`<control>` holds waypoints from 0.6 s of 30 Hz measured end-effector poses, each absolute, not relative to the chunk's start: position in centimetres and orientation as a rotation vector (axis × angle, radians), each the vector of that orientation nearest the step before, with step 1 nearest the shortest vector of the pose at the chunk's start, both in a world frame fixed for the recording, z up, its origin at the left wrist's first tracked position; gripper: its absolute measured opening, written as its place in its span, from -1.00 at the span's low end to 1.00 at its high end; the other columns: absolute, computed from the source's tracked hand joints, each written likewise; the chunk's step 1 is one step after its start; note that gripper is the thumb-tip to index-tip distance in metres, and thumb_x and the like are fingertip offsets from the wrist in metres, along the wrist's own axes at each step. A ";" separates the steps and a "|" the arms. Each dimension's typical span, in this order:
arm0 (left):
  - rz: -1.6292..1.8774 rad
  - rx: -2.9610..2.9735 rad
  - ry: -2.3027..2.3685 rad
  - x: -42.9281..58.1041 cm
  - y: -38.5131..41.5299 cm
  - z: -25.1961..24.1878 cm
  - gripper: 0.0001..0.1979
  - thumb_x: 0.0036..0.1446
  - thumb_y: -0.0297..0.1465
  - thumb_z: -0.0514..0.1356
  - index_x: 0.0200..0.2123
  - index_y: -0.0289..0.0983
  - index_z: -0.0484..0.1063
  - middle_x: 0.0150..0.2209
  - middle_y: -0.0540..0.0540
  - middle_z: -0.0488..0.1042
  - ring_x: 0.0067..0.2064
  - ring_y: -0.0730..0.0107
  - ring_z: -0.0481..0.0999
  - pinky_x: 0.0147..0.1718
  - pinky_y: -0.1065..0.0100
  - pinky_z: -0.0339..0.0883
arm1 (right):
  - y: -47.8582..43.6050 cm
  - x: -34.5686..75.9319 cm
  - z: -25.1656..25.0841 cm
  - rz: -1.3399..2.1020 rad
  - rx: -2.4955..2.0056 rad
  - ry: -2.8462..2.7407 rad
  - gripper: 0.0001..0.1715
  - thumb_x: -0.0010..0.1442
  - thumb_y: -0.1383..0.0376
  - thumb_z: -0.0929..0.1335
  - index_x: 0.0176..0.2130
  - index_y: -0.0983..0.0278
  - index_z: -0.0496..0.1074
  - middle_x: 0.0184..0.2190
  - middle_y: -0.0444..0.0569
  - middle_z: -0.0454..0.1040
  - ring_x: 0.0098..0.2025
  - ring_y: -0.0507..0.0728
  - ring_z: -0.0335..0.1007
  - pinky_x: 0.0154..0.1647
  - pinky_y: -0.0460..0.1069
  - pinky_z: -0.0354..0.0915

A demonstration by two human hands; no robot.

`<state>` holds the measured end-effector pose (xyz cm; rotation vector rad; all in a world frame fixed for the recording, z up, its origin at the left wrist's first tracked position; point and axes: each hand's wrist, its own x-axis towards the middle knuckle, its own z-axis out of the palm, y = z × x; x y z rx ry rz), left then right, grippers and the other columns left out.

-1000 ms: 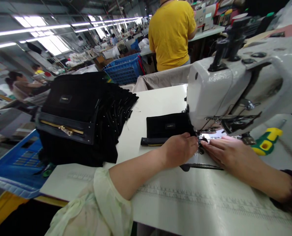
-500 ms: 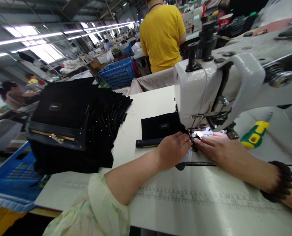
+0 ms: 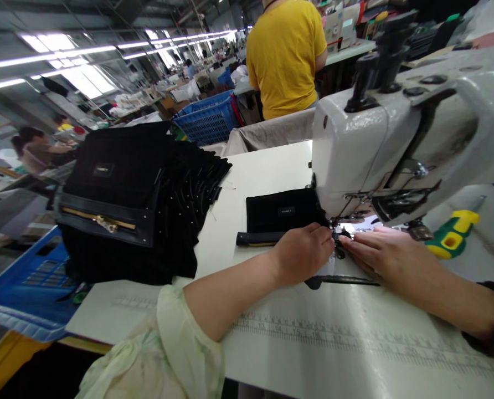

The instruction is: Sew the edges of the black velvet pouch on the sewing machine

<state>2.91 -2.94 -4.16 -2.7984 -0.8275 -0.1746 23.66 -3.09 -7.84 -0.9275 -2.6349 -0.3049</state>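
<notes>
A small black fabric piece with a label and a zipper edge lies under the head of a white sewing machine. My left hand is curled on the piece's near edge, pinching it just left of the needle. To the right of the needle, my right hand lies flat with its fingers stretched out, pressing the work down on the machine bed. A dark strap or tool lies on the table below both hands.
A tall stack of black zippered pieces stands at the table's left. A yellow-green tool lies right of the machine. A person in a yellow shirt stands behind. Blue crates sit beyond, and a printed ruler runs along the white table.
Only the view has shifted slightly. Both hands stay at the needle on the black piece.
</notes>
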 end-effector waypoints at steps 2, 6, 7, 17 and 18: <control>-0.143 -2.804 -0.825 2.9 -2.9 -4.1 -0.81 0.22 -0.49 0.07 -0.22 -0.38 0.47 -0.26 -0.13 0.50 -0.23 0.38 0.44 -0.24 0.42 0.35 | -3.0 23.7 -7.7 -0.361 -0.884 -2.640 -0.68 0.24 0.43 0.17 -0.17 0.34 0.48 -0.34 0.03 0.51 -0.34 0.14 0.41 -0.30 0.05 0.29; -0.116 -2.823 -0.813 2.9 -2.9 -4.0 -0.81 0.23 -0.49 0.06 -0.22 -0.38 0.47 -0.24 -0.13 0.49 -0.23 0.39 0.44 -0.23 0.42 0.34 | -2.9 23.7 -7.6 -0.379 -0.857 -2.647 -0.65 0.26 0.42 0.15 -0.18 0.35 0.48 -0.32 0.05 0.52 -0.33 0.17 0.42 -0.33 0.06 0.30; -0.120 -2.827 -0.814 2.9 -2.9 -4.0 -0.81 0.23 -0.50 0.06 -0.22 -0.38 0.48 -0.24 -0.13 0.50 -0.23 0.38 0.44 -0.23 0.42 0.34 | -2.9 23.7 -7.6 -0.371 -0.858 -2.650 -0.65 0.27 0.41 0.15 -0.17 0.35 0.48 -0.31 0.06 0.52 -0.32 0.18 0.42 -0.32 0.07 0.30; -0.091 -2.840 -0.842 2.9 -2.7 -3.8 -0.81 0.23 -0.50 0.06 -0.21 -0.37 0.48 -0.22 -0.11 0.52 -0.21 0.37 0.45 -0.21 0.43 0.36 | -3.0 23.6 -7.4 -0.327 -0.900 -2.658 -0.71 0.23 0.42 0.21 -0.21 0.35 0.50 -0.35 0.04 0.51 -0.35 0.14 0.41 -0.30 0.04 0.29; -0.089 -2.841 -0.840 2.9 -2.7 -3.8 -0.80 0.23 -0.49 0.06 -0.21 -0.37 0.48 -0.22 -0.11 0.52 -0.21 0.37 0.46 -0.21 0.42 0.36 | -3.0 23.6 -7.4 -0.332 -0.896 -2.663 -0.72 0.23 0.42 0.21 -0.22 0.35 0.50 -0.35 0.04 0.51 -0.36 0.14 0.40 -0.31 0.03 0.29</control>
